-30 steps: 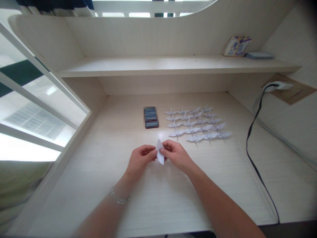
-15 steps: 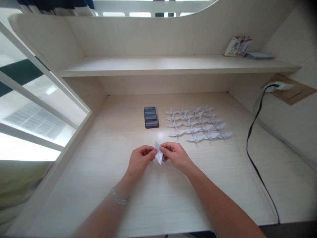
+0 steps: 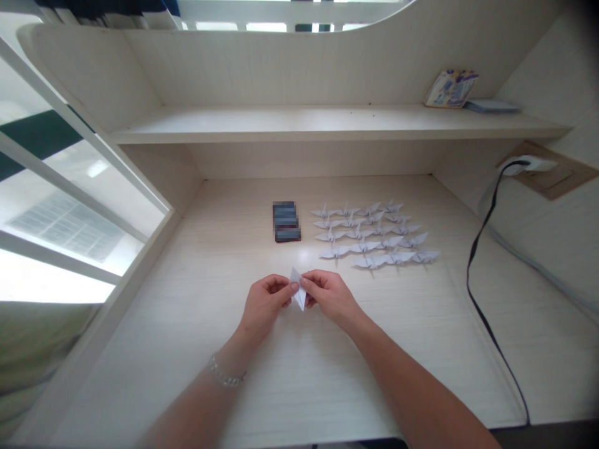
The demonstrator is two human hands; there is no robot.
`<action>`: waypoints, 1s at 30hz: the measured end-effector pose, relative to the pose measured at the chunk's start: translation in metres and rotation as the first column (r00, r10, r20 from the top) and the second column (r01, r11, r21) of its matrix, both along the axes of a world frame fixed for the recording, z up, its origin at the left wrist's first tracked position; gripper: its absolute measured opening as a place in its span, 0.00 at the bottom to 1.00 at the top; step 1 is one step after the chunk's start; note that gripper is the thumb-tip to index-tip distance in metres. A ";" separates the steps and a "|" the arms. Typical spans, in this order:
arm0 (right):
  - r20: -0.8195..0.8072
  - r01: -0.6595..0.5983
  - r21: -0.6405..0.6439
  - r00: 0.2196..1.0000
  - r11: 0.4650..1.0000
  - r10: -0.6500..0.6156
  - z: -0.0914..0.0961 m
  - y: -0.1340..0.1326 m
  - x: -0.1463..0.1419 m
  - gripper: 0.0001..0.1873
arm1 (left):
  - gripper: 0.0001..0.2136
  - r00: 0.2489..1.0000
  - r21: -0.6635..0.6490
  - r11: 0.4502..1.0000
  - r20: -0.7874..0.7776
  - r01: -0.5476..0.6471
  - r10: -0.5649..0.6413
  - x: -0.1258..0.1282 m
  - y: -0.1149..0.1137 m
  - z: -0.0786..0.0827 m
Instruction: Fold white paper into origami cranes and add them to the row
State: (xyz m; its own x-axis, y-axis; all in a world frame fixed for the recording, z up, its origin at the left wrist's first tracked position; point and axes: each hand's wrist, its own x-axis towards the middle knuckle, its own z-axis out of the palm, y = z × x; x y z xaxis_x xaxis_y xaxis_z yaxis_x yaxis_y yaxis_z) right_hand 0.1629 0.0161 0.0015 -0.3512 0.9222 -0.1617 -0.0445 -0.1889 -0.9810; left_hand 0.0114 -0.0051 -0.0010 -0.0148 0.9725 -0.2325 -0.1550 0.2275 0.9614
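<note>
- Between the two hands, a narrow piece of folded white paper is pinched, its point directed away from the person and held above the desk.
- By the left hand and the right hand, the paper is gripped from opposite sides, with the fingers curled and pressed onto it.
- Around the left wrist, a silver chain bracelet is worn.
- Ahead of the hands, on the pale wooden desk, rows of white origami cranes are laid out.
- Just left of the rows, a dark stack is placed, too blurred to identify.
- Along the desk's right side, a black cable is run.
</note>
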 end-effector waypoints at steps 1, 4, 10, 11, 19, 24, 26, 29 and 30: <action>0.001 -0.003 -0.007 1.000 1.000 0.003 0.000 0.000 0.000 0.14 | 0.09 1.000 -0.010 1.000 0.022 0.017 -0.017 0.000 0.000 0.000; 0.029 -0.028 -0.021 0.999 0.999 0.029 0.002 0.000 0.002 0.14 | 0.10 0.995 -0.033 0.997 0.068 0.073 -0.071 -0.002 0.000 -0.001; 0.277 0.015 0.217 0.958 0.976 -0.076 0.012 0.001 0.010 0.09 | 0.10 0.993 -0.085 0.990 0.031 0.112 -0.110 -0.001 -0.001 0.003; 0.275 0.025 0.219 0.957 0.975 -0.087 0.013 0.001 0.010 0.09 | 0.10 0.992 -0.092 0.988 0.022 0.123 -0.122 0.000 -0.001 0.004; 0.134 0.049 0.065 0.989 0.997 -0.057 0.010 0.000 0.005 0.11 | 0.09 0.981 -0.109 0.978 -0.062 0.175 -0.182 0.005 -0.004 0.009; 0.045 0.102 -0.002 0.994 0.995 -0.102 0.010 0.001 0.003 0.11 | 0.10 0.976 -0.094 0.978 -0.094 0.188 -0.196 0.004 -0.004 0.009; 0.024 0.113 -0.032 0.993 0.993 -0.112 0.011 0.001 0.002 0.11 | 0.09 0.975 -0.097 0.976 -0.095 0.194 -0.203 0.003 -0.005 0.009; -0.016 0.143 -0.051 0.989 0.988 -0.144 0.012 0.004 0.004 0.12 | 0.09 0.971 -0.096 0.973 -0.093 0.211 -0.220 0.003 -0.005 0.007; -0.031 0.162 -0.051 0.986 0.986 -0.163 0.013 0.005 0.005 0.13 | 0.09 0.970 -0.096 0.971 -0.090 0.218 -0.226 0.003 -0.005 0.007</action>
State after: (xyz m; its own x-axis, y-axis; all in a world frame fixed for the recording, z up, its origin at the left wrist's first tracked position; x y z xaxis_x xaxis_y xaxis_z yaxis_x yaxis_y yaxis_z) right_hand 0.1681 0.0207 0.0141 -0.2035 0.9589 -0.1978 -0.1124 -0.2236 -0.9682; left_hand 0.0143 -0.0103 0.0059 0.1721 0.9309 -0.3221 0.0040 0.3264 0.9452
